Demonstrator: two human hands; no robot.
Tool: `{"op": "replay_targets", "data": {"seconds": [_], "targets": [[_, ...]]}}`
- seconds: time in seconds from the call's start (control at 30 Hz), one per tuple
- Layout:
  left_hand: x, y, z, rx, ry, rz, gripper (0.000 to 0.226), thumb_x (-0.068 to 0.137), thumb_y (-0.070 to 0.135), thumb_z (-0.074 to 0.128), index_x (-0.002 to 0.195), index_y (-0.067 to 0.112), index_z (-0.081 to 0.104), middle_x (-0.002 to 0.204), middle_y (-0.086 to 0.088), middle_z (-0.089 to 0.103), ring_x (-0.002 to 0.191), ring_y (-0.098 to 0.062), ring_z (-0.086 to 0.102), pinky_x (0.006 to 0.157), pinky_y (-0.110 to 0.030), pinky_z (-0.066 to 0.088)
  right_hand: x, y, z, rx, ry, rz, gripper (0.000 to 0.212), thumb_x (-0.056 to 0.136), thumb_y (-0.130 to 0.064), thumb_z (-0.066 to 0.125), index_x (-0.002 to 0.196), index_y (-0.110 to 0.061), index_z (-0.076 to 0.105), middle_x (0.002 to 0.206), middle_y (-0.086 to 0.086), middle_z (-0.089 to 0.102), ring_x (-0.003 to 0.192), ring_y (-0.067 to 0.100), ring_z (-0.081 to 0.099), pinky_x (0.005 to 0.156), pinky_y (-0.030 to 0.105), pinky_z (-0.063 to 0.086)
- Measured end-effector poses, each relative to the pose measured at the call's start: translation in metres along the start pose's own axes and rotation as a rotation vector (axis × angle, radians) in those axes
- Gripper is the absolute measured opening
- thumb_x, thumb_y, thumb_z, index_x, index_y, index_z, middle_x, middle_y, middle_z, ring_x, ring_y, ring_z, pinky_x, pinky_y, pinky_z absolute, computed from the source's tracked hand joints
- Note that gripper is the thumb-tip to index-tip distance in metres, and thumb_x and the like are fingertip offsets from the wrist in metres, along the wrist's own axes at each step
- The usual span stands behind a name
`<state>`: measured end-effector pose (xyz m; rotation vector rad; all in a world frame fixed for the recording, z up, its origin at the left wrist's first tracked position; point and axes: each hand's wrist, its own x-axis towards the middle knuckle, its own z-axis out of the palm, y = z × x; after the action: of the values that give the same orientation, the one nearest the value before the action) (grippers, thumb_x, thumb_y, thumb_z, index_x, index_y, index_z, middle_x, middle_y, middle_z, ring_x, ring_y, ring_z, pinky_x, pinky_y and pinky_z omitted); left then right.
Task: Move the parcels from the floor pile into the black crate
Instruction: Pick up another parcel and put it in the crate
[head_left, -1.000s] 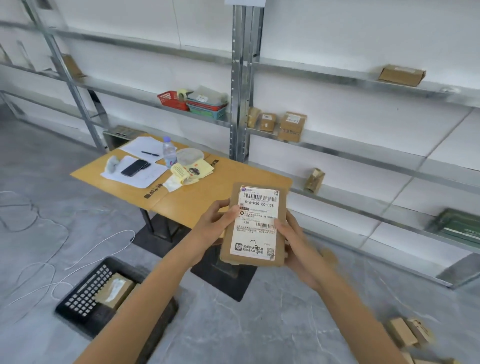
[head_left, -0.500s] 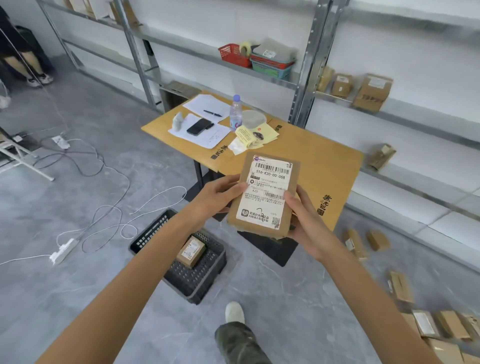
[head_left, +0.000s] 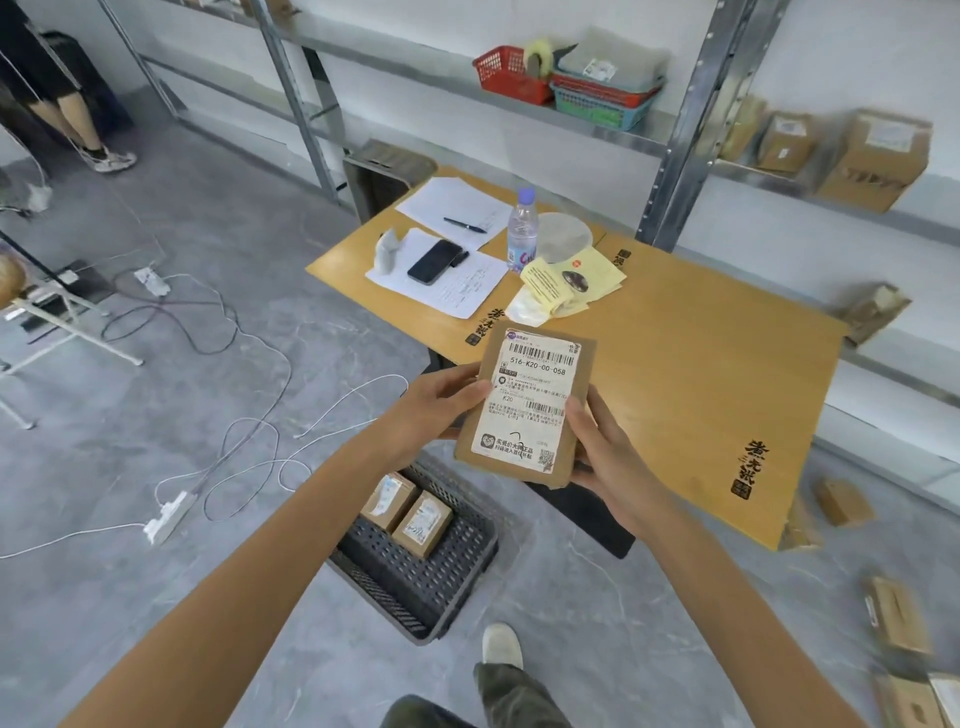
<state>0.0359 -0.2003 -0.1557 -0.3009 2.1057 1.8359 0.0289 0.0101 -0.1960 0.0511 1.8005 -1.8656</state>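
- The parcel (head_left: 524, 405) is held at frame centre, label up, long axis running top to bottom; its side edges are clasped by the curled fingers of the left hand (head_left: 436, 410) and right hand (head_left: 605, 457).
- The black crate (head_left: 441, 584) is seen just below it, nearer the left hand.

Flat brown parcel (head_left: 524, 405), white barcode label upward, is held aloft, slightly tilted. Two small labelled parcels (head_left: 422, 525) are laid side by side in the black crate (head_left: 447, 587). Remaining parcels (head_left: 896, 629) are scattered on the floor at right.
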Motion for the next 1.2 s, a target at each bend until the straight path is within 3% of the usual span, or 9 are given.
{"op": "replay_targets", "data": {"seconds": [0.13,0.23,0.4,0.53,0.63,0.8,0.9,1.1,1.2], "targets": [[0.02,-0.006,-0.032,-0.01,0.03,-0.045,0.031,0.096,0.027,0.05,0.125,0.026,0.057,0.106,0.005,0.072,0.095,-0.014,0.069,0.07,-0.028,0.057,0.032,-0.014,0.022,-0.075,0.046,-0.002,0.051,0.08,-0.06,0.049,0.126,-0.054,0.03,0.098,-0.028,0.069,0.093,0.0,0.068,0.071,0.025,0.058],[0.035,-0.011,-0.063,-0.02,0.036,-0.063,0.026,0.096,0.028,0.05,0.119,0.028,0.06,0.105,0.004,0.072,0.095,-0.015,0.069,0.077,-0.035,0.056,0.056,-0.017,0.046,-0.1,0.06,0.007,0.06,0.087,-0.055,0.05,0.139,-0.047,0.023,0.107,-0.021,0.066,0.102,0.006,0.064,0.084,0.038,0.057],[0.056,-0.019,-0.124,0.013,0.058,-0.067,0.022,0.096,0.027,0.05,0.115,0.027,0.061,0.091,0.012,0.072,0.08,-0.006,0.068,0.065,-0.026,0.054,0.089,-0.015,0.094,-0.126,0.043,0.07,0.056,0.086,-0.051,0.057,0.136,-0.038,0.035,0.124,-0.003,0.061,0.107,0.014,0.063,0.087,0.034,0.056],[0.066,-0.034,-0.174,0.053,0.079,-0.057,0.022,0.096,0.024,0.05,0.115,0.021,0.061,0.09,0.007,0.069,0.067,0.002,0.066,0.051,-0.015,0.049,0.104,-0.005,0.14,-0.101,0.084,0.127,0.033,0.085,-0.052,0.059,0.112,-0.052,0.041,0.115,-0.003,0.061,0.089,0.007,0.067,0.083,0.031,0.056],[0.068,-0.051,-0.2,0.104,0.058,-0.054,0.025,0.096,0.023,0.051,0.117,0.017,0.062,0.105,-0.002,0.068,0.085,-0.011,0.065,0.066,-0.023,0.051,0.113,0.008,0.177,-0.066,0.141,0.172,0.046,0.086,-0.049,0.06,0.12,-0.049,0.028,0.11,-0.01,0.063,0.098,0.01,0.065,0.078,0.029,0.055],[0.084,-0.092,-0.218,0.196,-0.005,-0.108,0.026,0.093,0.023,0.054,0.116,0.013,0.062,0.117,-0.006,0.066,0.107,-0.022,0.061,0.096,-0.042,0.048,0.125,0.048,0.21,0.077,0.275,0.271,0.051,0.088,-0.037,0.062,0.131,-0.038,0.034,0.106,-0.004,0.068,0.095,0.011,0.067,0.068,0.025,0.056],[0.103,-0.122,-0.217,0.305,-0.037,-0.131,0.032,0.093,0.029,0.055,0.119,0.012,0.06,0.118,-0.002,0.064,0.105,-0.018,0.06,0.094,-0.036,0.047,0.135,0.079,0.214,0.169,0.34,0.348,0.053,0.09,-0.034,0.061,0.135,-0.033,0.035,0.108,-0.003,0.067,0.096,0.013,0.066,0.071,0.031,0.054],[0.141,-0.202,-0.197,0.417,-0.173,-0.233,0.03,0.093,0.028,0.055,0.116,0.01,0.058,0.115,-0.004,0.063,0.1,-0.014,0.056,0.085,-0.025,0.041,0.161,0.162,0.205,0.208,0.517,0.496,0.053,0.087,-0.029,0.067,0.132,-0.033,0.039,0.117,0.002,0.065,0.089,0.013,0.065,0.056,0.023,0.049],[0.162,-0.254,-0.192,0.439,-0.198,-0.282,0.025,0.095,0.026,0.051,0.113,0.012,0.06,0.113,-0.004,0.064,0.103,-0.02,0.059,0.081,-0.027,0.048,0.178,0.222,0.199,0.234,0.586,0.617,0.06,0.084,-0.031,0.069,0.133,-0.033,0.035,0.123,0.005,0.059,0.097,0.021,0.062,0.063,0.03,0.05]]}}
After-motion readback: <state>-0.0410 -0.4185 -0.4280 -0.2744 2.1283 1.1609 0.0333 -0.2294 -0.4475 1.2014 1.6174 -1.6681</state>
